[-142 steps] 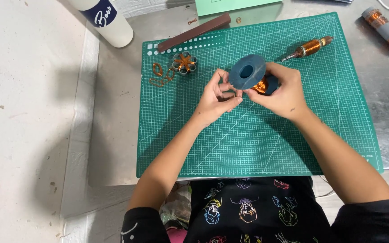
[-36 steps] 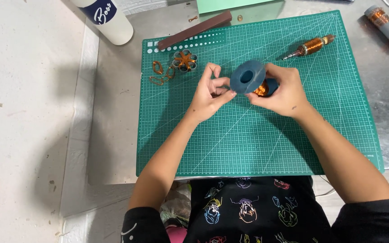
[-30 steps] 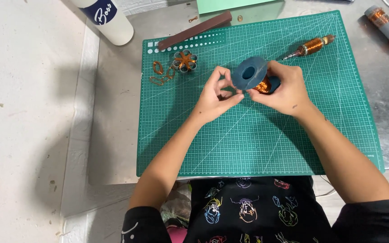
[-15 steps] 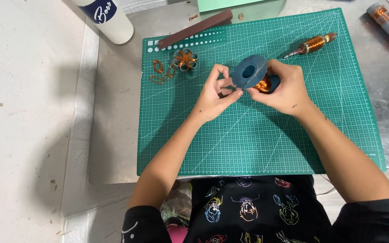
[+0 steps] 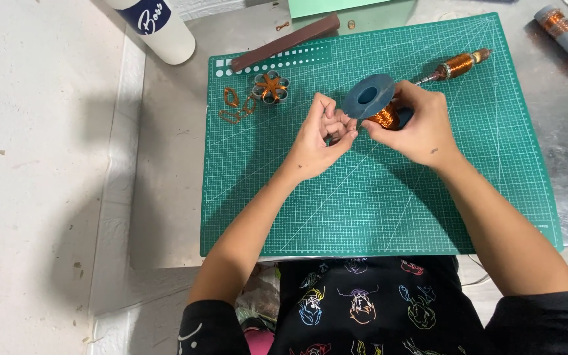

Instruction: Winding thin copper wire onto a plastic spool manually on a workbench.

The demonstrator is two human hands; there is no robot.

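Copper wire glints on a dark blue spool [image 5: 371,100] held above the green mat [image 5: 376,204], near its top middle. The right hand [image 5: 415,128] grips the spool. The left hand [image 5: 320,135], fingers curled, seems to pinch a fine strand beside the flange, though it is too thin to see. Wire loops [image 5: 235,108] lie well left.

Over the green gridded cutting mat [image 5: 376,197] on the grey metal worktop [image 5: 165,171], the right hand [image 5: 415,128] holds a dark blue plastic spool of copper wire [image 5: 375,102] — its flange tilted toward the left hand [image 5: 320,135], whose fingertips pinch just beside it. A small grey copper-wound stator [image 5: 271,87] lies near loose copper loops [image 5: 231,106] — well apart from a copper-wound rotor [image 5: 455,64].
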